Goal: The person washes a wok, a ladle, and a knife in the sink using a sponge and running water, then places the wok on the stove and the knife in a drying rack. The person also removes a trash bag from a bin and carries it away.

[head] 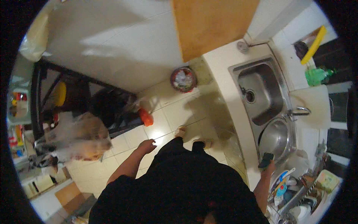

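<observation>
My right hand [270, 168] grips a dark green scouring pad [265, 160] at the near end of the stainless steel sink [263, 86]. In the sink's near part sits a rounded steel basin [275, 137], just beyond the pad. My left hand [147, 146] hangs over the tiled floor with loosely bent fingers and nothing visible in it. The chrome faucet [302, 111] stands at the sink's back edge. Crowded beside my right forearm are dishes and utensils [282, 187], partly hidden and blurred.
A light countertop [223, 67] borders the sink. A round waste bin [183, 79] stands on the floor ahead. To my left are a black rack [84, 75], a plastic bag [84, 137] and an orange-red item [146, 117]. A green bottle [316, 76] sits by the window.
</observation>
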Motion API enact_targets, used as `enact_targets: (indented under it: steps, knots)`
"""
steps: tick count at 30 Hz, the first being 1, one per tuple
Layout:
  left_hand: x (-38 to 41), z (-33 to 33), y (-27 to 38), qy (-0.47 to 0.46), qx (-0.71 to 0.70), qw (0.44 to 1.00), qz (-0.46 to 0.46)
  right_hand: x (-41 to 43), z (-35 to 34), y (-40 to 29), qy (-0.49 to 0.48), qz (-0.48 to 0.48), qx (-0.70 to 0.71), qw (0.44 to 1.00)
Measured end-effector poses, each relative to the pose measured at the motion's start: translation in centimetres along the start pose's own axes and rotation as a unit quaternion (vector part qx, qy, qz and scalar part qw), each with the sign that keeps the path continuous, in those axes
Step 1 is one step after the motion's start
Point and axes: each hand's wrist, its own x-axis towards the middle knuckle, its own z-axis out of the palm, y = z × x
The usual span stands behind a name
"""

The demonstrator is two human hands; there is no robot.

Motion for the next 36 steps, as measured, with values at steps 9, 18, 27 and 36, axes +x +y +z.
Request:
enact_targets:
  steps: [9,18,27,36]
  knots:
    - [-2.2,0.5,0.3,-0.009,-0.025,0.998,-0.061,-3.6,7.8,-2.9,-0.095,-0.310,-0.381,0.866]
    - [-4.9,2.8,6.9,0.045,-0.080,0.992,-0.088,-5.8,37.3,-7.3,-0.279,-0.735,-0.301,0.539]
    - [-0.7,6.5,6.1,-0.066,-0.067,0.994,-0.062,1.3,51.6,-3.8,-0.308,-0.698,-0.468,0.445]
    - [13.4,13.3,-2.8,0.022,-0.109,0.994,-0.023,-2.5,28.7,2.5,-0.200,-0.430,-0.612,0.634]
